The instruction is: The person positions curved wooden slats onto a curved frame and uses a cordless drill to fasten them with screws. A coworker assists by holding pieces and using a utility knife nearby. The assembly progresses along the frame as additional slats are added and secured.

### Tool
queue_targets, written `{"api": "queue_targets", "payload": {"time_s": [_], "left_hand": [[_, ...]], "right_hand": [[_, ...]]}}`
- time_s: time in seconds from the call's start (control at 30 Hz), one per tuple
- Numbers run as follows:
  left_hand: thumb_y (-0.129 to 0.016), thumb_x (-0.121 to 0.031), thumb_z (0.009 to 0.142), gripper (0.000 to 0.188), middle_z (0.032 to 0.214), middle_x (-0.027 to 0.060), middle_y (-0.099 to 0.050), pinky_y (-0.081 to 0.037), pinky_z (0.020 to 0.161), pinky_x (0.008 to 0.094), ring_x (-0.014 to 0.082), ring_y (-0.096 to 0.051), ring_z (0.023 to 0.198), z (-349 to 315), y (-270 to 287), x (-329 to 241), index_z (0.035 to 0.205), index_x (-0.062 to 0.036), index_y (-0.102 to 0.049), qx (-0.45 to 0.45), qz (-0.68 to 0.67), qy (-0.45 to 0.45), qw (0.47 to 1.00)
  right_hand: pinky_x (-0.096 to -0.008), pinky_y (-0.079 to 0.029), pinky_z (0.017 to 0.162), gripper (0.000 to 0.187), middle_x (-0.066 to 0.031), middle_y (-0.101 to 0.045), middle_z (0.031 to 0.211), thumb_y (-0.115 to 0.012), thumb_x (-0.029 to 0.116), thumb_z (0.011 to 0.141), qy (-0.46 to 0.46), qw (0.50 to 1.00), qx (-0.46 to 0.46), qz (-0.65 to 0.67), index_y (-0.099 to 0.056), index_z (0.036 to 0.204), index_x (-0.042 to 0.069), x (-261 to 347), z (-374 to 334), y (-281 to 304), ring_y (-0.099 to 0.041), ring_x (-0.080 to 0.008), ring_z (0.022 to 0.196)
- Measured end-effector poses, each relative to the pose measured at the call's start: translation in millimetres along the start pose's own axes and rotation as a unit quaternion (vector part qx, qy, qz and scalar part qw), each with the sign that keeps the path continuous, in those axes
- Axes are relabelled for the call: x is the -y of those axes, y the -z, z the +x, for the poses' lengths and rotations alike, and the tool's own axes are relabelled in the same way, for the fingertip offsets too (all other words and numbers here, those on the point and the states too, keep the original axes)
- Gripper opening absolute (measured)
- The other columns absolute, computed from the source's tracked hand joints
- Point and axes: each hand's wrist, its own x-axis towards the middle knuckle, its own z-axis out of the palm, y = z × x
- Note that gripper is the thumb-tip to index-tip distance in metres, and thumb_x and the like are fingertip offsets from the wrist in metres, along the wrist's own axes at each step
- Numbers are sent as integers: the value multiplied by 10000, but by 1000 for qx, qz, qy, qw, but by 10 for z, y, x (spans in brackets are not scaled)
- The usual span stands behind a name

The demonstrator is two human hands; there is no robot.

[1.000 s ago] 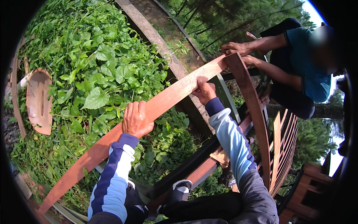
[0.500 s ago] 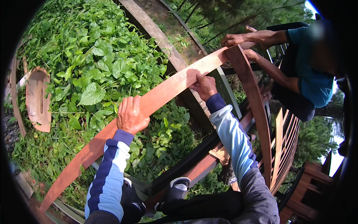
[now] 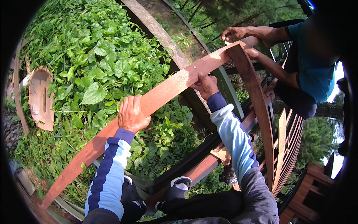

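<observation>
Long reddish-brown wooden plank [image 3: 164,93] lies diagonal under both palms. Left hand [image 3: 132,114] fingers curled over upper edge; right hand [image 3: 206,85] fingers clamped on plank.

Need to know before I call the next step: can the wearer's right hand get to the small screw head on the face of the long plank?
Probably yes. The right hand already grips the long plank, and the screw head sits just above its fingers on bare wood, nothing covering it.
</observation>
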Motion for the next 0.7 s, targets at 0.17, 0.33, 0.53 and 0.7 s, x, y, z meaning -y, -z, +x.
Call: {"api": "queue_targets", "payload": {"time_s": [0.17,0.33,0.53,0.7], "left_hand": [[-796,-165,534,651,1006,152,-564,-455,893,432,342,-546,978,-1,7,5,1117,-2,-556,7,-1,-3,1000],[-796,-168,535,656,1006,153,-562,-455,893,431,341,-544,983,3,14,1,1119,5,-553,15,3,-3,1000],[-794,-178,537,659,1008,153,-560,-455,893,432,342,-543,984,-3,8,11,1122,5,-552,13,7,-9,1000],[-786,-182,540,651,1004,159,-560,-455,893,431,347,-541,979,-1,6,6,1117,7,-551,5,7,-15,1000]], "right_hand": [[-449,-596,707,268,-193,-660,990,-469,124,973,-7,1000,0,-11,-490,1145,-79,-14,35,12,-694,-312,832],[-429,-600,686,285,-179,-664,971,-480,129,966,-15,1000,0,-7,-483,1158,-81,-17,55,39,-696,-291,807],[-423,-594,670,274,-186,-662,968,-481,112,954,-12,1000,-8,-7,-484,1146,-83,-23,48,21,-695,-302,804],[-435,-591,676,263,-189,-662,962,-479,107,944,-20,1000,-15,-7,-491,1130,-79,4,42,6,-693,-308,803]]}}
